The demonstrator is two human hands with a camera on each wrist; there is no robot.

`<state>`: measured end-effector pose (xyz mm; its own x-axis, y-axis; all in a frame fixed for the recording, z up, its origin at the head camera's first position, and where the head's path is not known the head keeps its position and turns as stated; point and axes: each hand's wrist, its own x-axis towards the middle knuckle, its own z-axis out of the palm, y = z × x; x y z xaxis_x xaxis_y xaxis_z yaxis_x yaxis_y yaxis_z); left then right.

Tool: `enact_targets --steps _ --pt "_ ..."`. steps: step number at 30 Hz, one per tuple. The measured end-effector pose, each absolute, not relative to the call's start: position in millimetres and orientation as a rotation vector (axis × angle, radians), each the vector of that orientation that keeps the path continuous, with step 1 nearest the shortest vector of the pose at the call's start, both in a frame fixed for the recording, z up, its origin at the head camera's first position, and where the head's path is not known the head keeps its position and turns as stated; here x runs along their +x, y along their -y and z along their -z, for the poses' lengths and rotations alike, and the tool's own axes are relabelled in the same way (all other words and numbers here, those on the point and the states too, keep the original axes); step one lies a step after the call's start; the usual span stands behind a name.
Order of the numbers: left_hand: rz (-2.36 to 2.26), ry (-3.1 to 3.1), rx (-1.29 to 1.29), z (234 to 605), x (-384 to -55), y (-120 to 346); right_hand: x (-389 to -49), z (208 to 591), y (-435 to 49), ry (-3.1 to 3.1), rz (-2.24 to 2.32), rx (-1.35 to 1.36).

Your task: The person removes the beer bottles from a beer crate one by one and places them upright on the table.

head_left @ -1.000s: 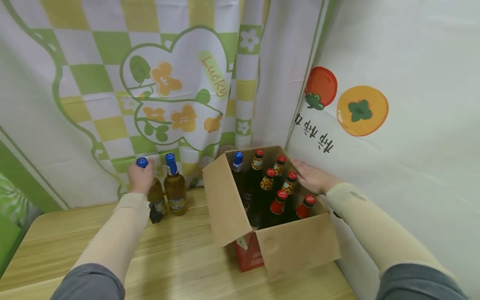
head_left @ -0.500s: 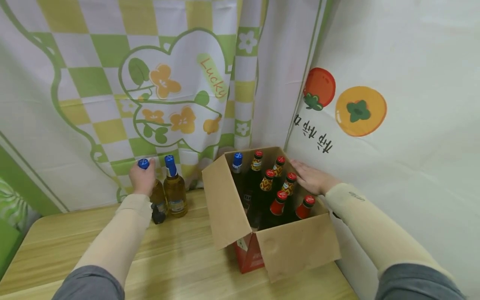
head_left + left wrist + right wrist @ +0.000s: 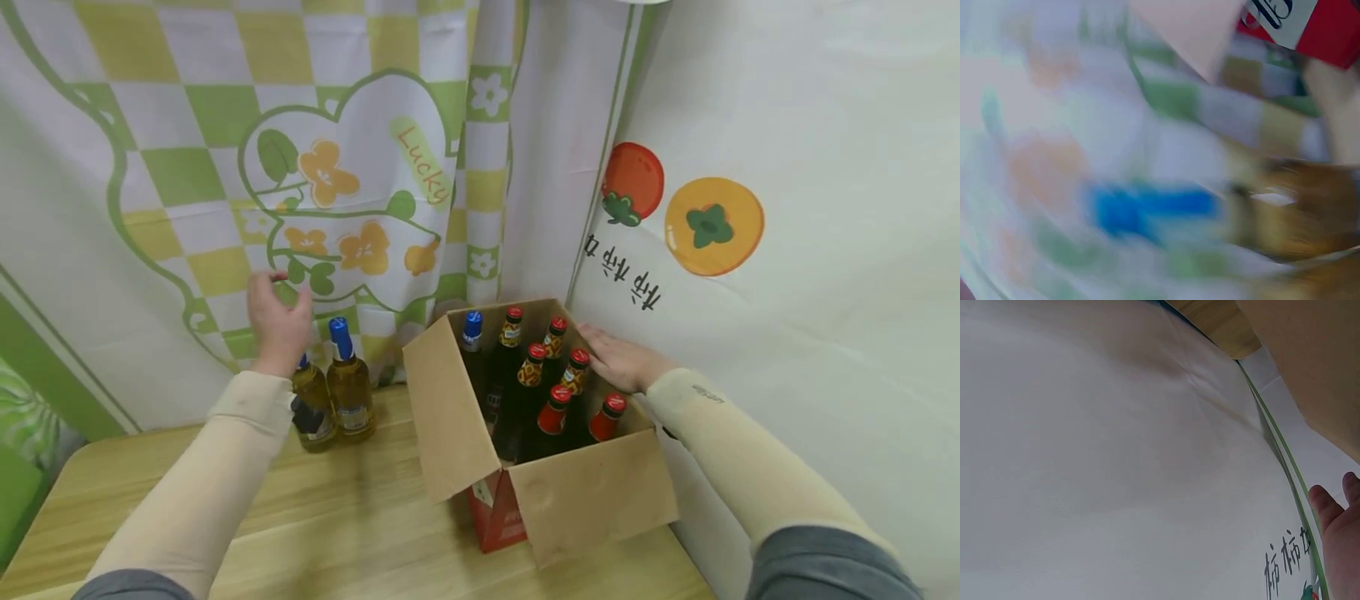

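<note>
In the head view my left hand point(image 3: 281, 327) hovers above two amber bottles, thumb and fingers apart with nothing between them. The nearer amber bottle point(image 3: 312, 392), partly hidden by my wrist, stands upright beside the other amber bottle point(image 3: 350, 398); both have blue foil tops. The left wrist view is blurred, with one blue top point(image 3: 1154, 209) lying across it. My right hand point(image 3: 628, 360) rests with extended fingers against the far right side of an open cardboard box point(image 3: 453, 408). Inside stand several red-capped bottles point(image 3: 555, 410) and one blue-capped bottle point(image 3: 472, 329).
The box's flaps hang outward, the front flap point(image 3: 596, 492) over the wooden table point(image 3: 360, 525). A checked curtain point(image 3: 225, 183) hangs close behind the bottles. The white wall point(image 3: 810, 333) stands right beside my right arm.
My left hand has let go of the nearer amber bottle's neck and risen above it. That bottle stays standing on the table. My right hand keeps its place on the box.
</note>
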<state>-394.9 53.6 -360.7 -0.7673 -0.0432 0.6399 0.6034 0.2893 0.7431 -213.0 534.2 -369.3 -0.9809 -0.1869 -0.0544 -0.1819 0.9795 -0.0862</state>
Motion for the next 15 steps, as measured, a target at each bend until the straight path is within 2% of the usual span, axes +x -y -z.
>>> enact_targets --steps 3,5,10,15 --pt "1.357 1.9 -0.889 330 -370 -92 -212 367 -535 -3.063 0.103 -0.28" --pt "1.387 1.968 -1.056 318 -357 -121 -212 366 -535 -3.066 0.101 -0.279" --pt "1.336 2.517 -1.127 330 -347 -185 -213 365 -533 -3.07 0.118 -0.284" --pt "1.201 2.787 -1.1 352 -349 -223 -213 366 -531 -3.049 0.129 -0.275"
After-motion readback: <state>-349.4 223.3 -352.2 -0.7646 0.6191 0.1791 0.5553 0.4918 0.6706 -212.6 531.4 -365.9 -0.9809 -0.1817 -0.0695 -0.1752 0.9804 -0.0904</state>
